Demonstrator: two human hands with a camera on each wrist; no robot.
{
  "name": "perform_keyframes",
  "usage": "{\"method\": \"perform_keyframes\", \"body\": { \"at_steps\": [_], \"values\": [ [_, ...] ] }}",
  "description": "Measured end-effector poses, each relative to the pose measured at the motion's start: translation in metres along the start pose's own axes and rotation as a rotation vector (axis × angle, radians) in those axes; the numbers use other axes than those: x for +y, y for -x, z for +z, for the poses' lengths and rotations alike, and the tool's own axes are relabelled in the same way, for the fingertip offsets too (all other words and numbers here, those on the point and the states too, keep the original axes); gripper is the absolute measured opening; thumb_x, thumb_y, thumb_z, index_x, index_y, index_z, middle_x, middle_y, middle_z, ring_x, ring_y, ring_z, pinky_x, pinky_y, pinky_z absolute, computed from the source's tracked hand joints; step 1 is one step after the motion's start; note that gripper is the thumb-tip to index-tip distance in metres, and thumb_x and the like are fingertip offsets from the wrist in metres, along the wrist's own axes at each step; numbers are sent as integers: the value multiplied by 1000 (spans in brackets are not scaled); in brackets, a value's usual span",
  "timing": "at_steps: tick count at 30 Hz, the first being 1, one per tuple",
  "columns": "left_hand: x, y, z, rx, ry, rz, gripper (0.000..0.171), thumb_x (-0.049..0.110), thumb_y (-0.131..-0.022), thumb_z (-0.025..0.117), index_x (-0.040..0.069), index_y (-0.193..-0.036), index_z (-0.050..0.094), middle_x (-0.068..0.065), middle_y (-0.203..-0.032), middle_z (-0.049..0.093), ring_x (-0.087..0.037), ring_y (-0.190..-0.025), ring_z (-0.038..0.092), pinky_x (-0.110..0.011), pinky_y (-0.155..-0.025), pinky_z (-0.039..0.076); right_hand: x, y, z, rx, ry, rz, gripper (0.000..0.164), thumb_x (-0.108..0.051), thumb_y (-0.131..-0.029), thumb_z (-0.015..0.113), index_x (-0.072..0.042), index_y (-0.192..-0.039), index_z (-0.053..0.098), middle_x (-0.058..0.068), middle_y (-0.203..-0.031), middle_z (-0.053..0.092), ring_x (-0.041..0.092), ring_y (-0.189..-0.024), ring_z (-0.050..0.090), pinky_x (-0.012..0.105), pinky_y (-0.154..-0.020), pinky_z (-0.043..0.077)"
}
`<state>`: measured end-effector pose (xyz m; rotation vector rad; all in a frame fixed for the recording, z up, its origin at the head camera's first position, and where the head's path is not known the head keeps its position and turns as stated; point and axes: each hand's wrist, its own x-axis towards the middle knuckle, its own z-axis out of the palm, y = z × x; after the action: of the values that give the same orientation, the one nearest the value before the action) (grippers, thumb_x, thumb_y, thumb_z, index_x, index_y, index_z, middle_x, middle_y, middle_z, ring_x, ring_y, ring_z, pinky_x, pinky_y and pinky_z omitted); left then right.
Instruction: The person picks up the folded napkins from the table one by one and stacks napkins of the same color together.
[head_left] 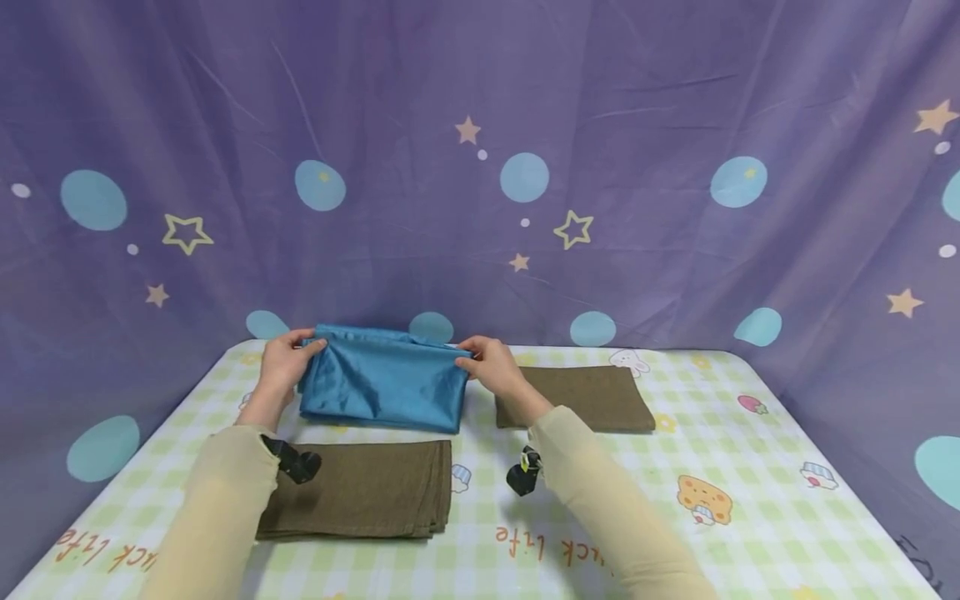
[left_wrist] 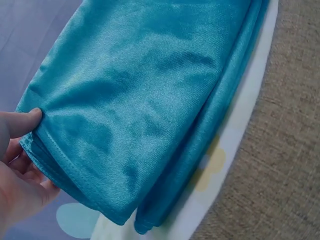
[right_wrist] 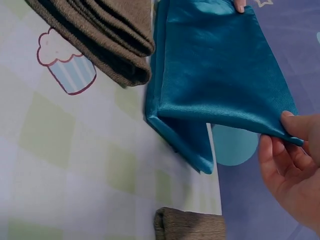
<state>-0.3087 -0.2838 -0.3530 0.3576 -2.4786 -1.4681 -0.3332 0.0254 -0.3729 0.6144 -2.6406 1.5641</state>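
behind blue cloth (head_left: 386, 383), left hand (head_left: 283, 362) partly hidden

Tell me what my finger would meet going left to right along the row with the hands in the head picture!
Left hand → shiny blue folded cloth → right hand → folded brown cloth → strawberry printed on the tablecloth.

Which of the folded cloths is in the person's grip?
The shiny blue cloth, pinched at both sides; the front brown cloth and the right brown cloth lie flat, unheld.
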Motion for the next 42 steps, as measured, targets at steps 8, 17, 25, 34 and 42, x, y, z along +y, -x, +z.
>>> {"method": "perform_keyframes", "body": {
  "at_steps": [8, 17, 25, 34, 42],
  "values": [
    [-7, -4, 4, -15, 11, -29, 47, 19, -93, 51, -2, -134, 42, -21, -137, 37, -32, -122, 34, -42, -97, 35, 8, -7, 7, 39, 30, 7, 20, -14, -87, 61, -6, -105, 65, 9, -96, 65, 14, -73, 58, 25, -62, 51],
    [-8, -5, 12, 23, -35, -25, 41, 14, -90, 54, -3, -127, 49, -20, -125, 45, -27, -106, 43, -32, -79, 40, 16, -10, 15, 99, 133, 1, 21, -15, -87, 61, -9, -107, 65, 7, -93, 63, 19, -83, 59, 26, -64, 47],
    [-10, -8, 21, 40, -54, -20, 37, 11, -90, 54, -3, -124, 51, -21, -121, 48, -28, -104, 45, -33, -80, 40, 24, -12, 22, 136, 126, 27, 22, -12, -86, 62, -7, -107, 64, 11, -94, 61, 22, -87, 59, 30, -71, 48],
    [-13, -12, 32, 46, -60, -8, 34, 11, -90, 55, -2, -121, 54, -17, -115, 49, -25, -101, 44, -28, -75, 39, 31, -13, 26, 135, 102, 81, 22, -10, -85, 63, -7, -107, 63, 11, -97, 61, 23, -90, 59, 33, -74, 49],
    [-20, -16, 37, 30, -91, -10, 34, 11, -91, 53, -1, -123, 53, -18, -118, 48, -28, -104, 44, -36, -80, 42, 33, -14, 28, 129, 103, 139, 31, -7, -81, 65, -4, -111, 60, 12, -97, 62, 24, -90, 59, 34, -74, 49]
  ]
}}
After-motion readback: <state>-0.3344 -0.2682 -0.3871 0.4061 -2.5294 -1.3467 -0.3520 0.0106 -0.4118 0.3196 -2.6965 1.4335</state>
